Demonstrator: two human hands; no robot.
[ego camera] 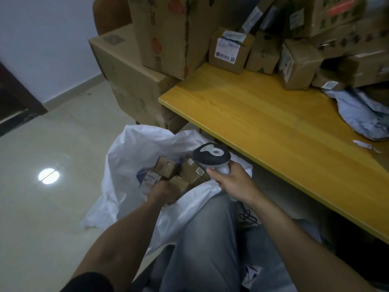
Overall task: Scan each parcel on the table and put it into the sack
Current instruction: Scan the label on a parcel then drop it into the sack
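Observation:
A white sack (128, 157) stands open on the floor left of my knee, with several small cardboard parcels (189, 171) inside. My left hand (163, 191) is down in the sack's mouth, fingers curled around a small labelled box (150, 180). My right hand (230, 182) grips a black-and-white handheld scanner (211, 155) above the sack, near the table's front edge. More cardboard parcels (230, 50) are piled at the far side of the yellow wooden table (263, 127), and a grey poly mailer (362, 114) lies at its right.
Large cardboard cartons (134, 81) are stacked on the floor left of the table. A glossy tiled floor (42, 197) stretches to the left, with a dark door frame (14, 102) at the far left. My grey-trousered leg (206, 239) fills the bottom centre.

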